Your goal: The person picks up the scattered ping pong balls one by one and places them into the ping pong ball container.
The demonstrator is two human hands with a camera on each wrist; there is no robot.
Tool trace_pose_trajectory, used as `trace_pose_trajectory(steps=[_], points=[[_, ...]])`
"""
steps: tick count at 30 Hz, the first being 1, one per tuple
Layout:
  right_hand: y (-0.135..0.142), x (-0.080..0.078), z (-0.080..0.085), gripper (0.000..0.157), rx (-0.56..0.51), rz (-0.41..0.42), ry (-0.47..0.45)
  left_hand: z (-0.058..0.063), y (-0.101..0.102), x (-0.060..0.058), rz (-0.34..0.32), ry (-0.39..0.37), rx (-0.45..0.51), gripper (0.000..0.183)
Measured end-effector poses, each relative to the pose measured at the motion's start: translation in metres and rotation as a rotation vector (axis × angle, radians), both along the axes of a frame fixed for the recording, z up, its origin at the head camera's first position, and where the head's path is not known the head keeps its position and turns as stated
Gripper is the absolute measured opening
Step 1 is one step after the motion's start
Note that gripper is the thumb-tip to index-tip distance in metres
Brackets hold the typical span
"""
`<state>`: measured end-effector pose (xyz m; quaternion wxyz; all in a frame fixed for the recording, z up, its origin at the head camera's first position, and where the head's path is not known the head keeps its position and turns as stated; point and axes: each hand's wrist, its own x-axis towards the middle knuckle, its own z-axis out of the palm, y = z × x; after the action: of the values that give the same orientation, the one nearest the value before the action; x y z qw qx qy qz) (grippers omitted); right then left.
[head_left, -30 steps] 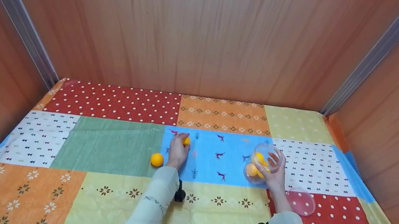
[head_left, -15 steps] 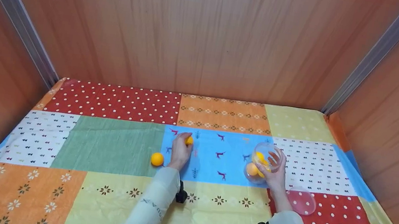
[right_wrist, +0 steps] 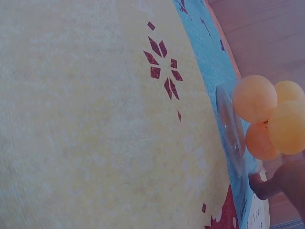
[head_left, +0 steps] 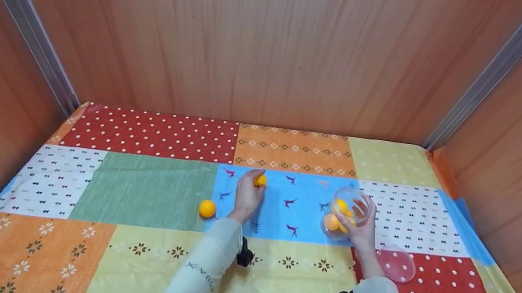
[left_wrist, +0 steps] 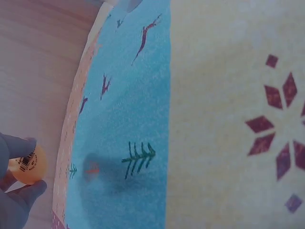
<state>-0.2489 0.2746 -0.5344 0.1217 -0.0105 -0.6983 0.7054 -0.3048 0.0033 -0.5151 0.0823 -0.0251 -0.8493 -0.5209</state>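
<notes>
My left hand point(head_left: 249, 197) pinches an orange ping-pong ball point(left_wrist: 31, 165) between thumb and fingers; in the left wrist view it is raised over the cloth, with printed text on it. Another orange ping-pong ball point(head_left: 207, 209) lies on the cloth at the left, by the green and blue patches. On the right, my right hand point(head_left: 360, 229) grips a clear round jar point(head_left: 350, 196) around its side. Several orange ping-pong balls point(right_wrist: 255, 99) sit inside the jar, low down. The jar's mouth faces up and carries no lid.
A translucent round lid point(head_left: 396, 263) lies flat on the red dotted patch by my right wrist. A patchwork cloth point(head_left: 147, 192) covers the table. Wooden panels point(head_left: 265, 45) stand at the back and both sides, with metal posts point(head_left: 495, 77) in the corners.
My left hand has moved right and slightly away from me, carrying the ping-pong ball off its earlier spot. My right hand keeps holding the jar in place.
</notes>
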Motion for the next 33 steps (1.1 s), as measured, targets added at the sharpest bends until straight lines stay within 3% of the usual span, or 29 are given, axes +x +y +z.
trace_pose_trajectory(steps=[8, 14, 24, 33], points=[[0.000, 0.000, -0.001, 0.078, -0.034, 0.018, 0.056, 0.012, 0.011, 0.003, -0.028, 0.037, 0.001, 0.038], [0.000, 0.001, 0.001, 0.078, -0.005, 0.005, 0.019, 0.020, 0.017, 0.006, -0.078, 0.095, -0.003, 0.038], [0.000, 0.000, 0.001, 0.078, -0.009, -0.011, 0.007, 0.035, 0.033, 0.014, -0.136, 0.100, -0.022, 0.037], [0.001, 0.000, 0.001, 0.078, -0.010, 0.004, -0.012, 0.045, 0.048, 0.021, -0.210, 0.119, 0.022, 0.038]])
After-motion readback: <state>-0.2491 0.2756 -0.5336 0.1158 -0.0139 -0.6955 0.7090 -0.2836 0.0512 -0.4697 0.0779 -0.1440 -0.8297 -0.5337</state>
